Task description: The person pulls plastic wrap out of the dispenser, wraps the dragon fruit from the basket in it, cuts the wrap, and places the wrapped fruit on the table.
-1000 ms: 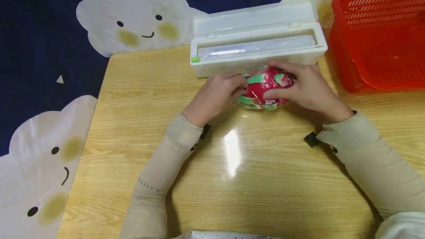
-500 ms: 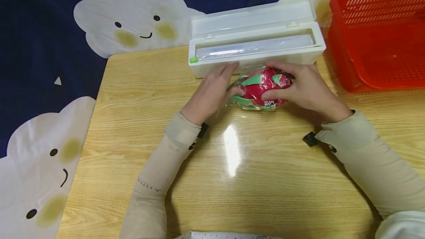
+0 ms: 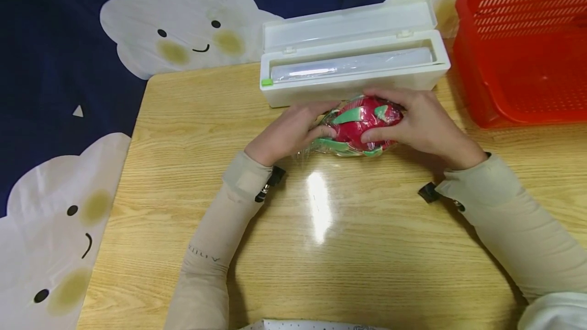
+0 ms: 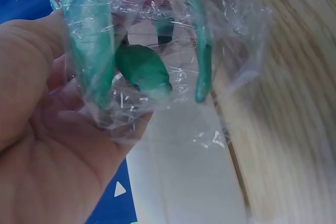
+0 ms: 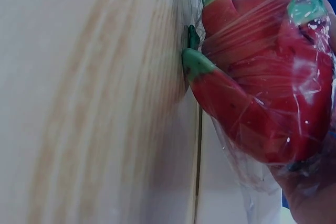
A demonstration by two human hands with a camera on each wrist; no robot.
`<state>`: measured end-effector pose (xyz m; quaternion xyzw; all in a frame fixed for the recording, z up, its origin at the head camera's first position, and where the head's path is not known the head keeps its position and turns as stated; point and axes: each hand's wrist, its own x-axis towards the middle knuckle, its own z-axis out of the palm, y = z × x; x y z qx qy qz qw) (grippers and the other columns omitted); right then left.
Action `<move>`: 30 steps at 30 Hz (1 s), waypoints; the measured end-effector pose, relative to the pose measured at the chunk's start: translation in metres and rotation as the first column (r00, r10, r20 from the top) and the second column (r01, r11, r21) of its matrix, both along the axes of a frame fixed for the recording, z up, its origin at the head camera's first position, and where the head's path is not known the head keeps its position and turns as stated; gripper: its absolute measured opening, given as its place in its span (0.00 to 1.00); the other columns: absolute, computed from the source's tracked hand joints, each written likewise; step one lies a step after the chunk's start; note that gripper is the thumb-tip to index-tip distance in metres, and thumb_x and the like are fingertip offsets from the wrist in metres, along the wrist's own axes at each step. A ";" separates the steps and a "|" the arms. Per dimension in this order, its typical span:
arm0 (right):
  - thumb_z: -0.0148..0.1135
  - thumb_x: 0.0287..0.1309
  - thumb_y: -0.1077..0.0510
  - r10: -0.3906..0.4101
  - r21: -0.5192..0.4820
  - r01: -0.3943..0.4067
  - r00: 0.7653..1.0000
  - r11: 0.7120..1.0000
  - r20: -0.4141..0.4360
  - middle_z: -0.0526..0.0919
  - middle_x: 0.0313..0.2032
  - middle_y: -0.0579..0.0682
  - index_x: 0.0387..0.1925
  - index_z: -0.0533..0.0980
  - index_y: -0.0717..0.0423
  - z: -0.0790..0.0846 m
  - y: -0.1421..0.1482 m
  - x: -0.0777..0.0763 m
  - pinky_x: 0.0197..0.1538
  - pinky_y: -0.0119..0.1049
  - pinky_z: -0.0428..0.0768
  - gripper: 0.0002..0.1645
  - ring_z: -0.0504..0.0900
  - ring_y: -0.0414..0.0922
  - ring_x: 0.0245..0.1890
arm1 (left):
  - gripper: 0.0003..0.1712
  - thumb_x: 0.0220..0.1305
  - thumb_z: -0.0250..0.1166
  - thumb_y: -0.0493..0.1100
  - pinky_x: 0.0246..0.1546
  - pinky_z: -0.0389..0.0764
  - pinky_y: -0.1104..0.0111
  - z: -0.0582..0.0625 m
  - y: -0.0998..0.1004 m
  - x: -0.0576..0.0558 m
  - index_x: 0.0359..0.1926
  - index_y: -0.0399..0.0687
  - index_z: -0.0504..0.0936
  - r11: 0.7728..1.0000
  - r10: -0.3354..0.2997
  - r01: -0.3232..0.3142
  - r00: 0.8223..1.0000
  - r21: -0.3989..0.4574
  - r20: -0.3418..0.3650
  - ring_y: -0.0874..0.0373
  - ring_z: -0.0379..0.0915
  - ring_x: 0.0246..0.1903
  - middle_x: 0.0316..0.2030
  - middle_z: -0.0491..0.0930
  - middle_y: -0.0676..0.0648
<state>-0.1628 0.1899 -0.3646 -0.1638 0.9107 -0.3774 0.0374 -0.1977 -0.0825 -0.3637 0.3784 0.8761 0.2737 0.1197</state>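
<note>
A red dragon fruit (image 3: 350,129) with green leaf tips, wrapped in clear cling film, is between both hands in front of the white box. My right hand (image 3: 424,121) grips its right end, thumb on the near side. At the other end my left hand (image 3: 291,134) holds the leafy end, its thumb against the near side. Loose cling film (image 4: 241,35) hangs past the green tips in the left wrist view. The film lies tight and creased over the dragon fruit (image 5: 262,103) in the right wrist view. Most of the far-side fingers are hidden.
Behind the fruit stands a long white box (image 3: 293,95) with its lid raised and a cling film roll (image 3: 353,65) inside. A red plastic basket (image 3: 477,90) is at the right. A cloud-patterned cloth (image 3: 206,14) borders the wooden table (image 3: 183,131).
The left hand let its fingers off the fruit's left end, reached out toward the box, then came back to hold that end. The right hand has kept its grip.
</note>
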 end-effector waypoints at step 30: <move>0.83 0.49 0.49 0.080 -0.037 -0.078 0.996 0.996 0.042 0.68 0.68 0.50 0.67 0.73 0.43 -0.004 -0.005 -0.003 0.52 0.15 0.72 0.44 0.69 0.49 0.64 | 0.34 0.76 0.58 0.48 0.76 0.69 0.66 0.002 0.005 0.007 0.79 0.51 0.62 0.996 -0.090 0.088 0.994 -0.031 -0.061 0.58 0.69 0.72 0.73 0.72 0.50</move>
